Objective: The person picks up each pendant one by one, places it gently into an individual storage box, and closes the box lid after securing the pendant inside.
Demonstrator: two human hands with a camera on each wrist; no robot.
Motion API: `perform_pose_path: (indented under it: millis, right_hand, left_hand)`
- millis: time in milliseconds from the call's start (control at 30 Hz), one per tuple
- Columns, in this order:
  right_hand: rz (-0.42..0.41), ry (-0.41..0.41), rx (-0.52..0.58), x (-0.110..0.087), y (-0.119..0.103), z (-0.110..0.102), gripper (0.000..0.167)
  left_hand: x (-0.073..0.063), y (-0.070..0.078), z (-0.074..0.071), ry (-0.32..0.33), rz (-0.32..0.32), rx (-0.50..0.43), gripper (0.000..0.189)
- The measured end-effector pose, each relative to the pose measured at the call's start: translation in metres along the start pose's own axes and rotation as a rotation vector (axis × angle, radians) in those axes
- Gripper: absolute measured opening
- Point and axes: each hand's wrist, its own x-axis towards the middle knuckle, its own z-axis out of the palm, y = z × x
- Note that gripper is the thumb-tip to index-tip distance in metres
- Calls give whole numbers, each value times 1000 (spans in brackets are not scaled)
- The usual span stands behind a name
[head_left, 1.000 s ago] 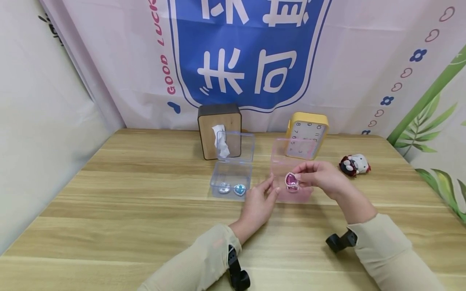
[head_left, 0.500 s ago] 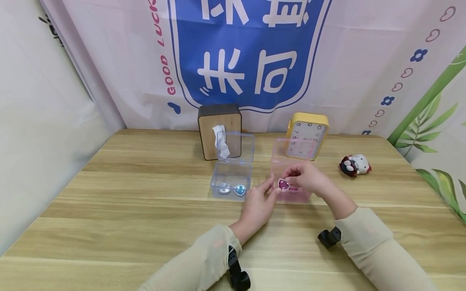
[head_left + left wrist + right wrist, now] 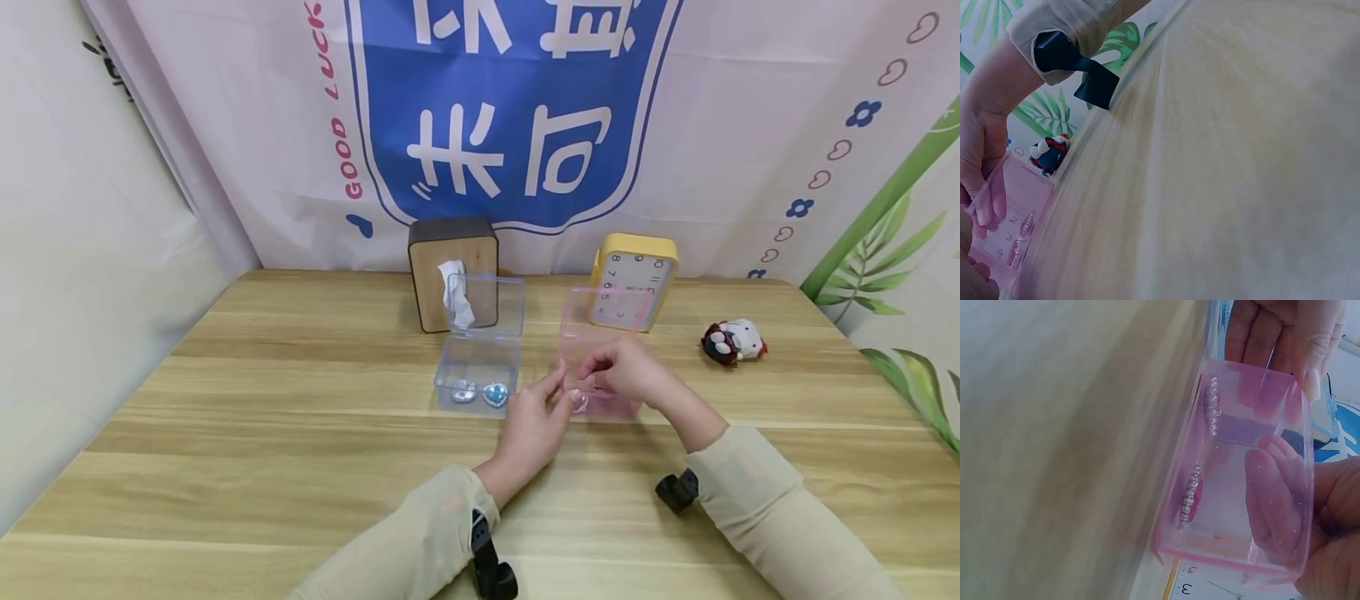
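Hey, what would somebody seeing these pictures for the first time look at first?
Probably the big blue emblem on the backdrop, top center in the head view. Next, perhaps, the open pink box in front of the yellow clock, with the left hand holding its left side and the right hand's fingers inside. A sparkling blue heart gem in the clear bluish box alongside also stands out.
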Motion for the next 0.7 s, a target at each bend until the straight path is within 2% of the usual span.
perform_pose_path:
  millis: [367, 700]
  right_hand:
    - [44, 14, 27, -4, -1, -6, 12]
    - [19, 78, 54, -17, -16, -30, 19]
  left_hand:
    - [0, 1, 1, 2, 0, 14, 43]
    - [2, 3, -2, -18, -60, -8, 46]
